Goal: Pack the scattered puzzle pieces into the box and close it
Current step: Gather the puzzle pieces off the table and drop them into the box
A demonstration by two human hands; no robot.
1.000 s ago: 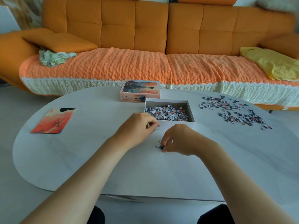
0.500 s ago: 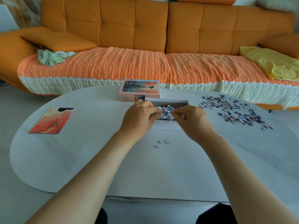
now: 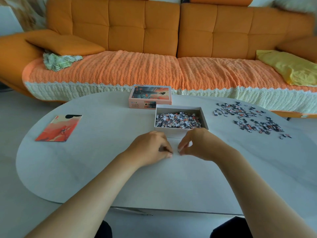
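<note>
i'm watching left hand and right hand pinching stray pieces on the table before the box | main scatter lying beside it | pieces looking light, thin, slippery; i'm advising fingertip edge pinches

Bare forearms, L hand, R hand, blk trousers at knees

Orange sofa, orange-and-cream knit throw, yellow cloth, pale grey table, pink lid, grey-white-orange puzzle pieces.
</note>
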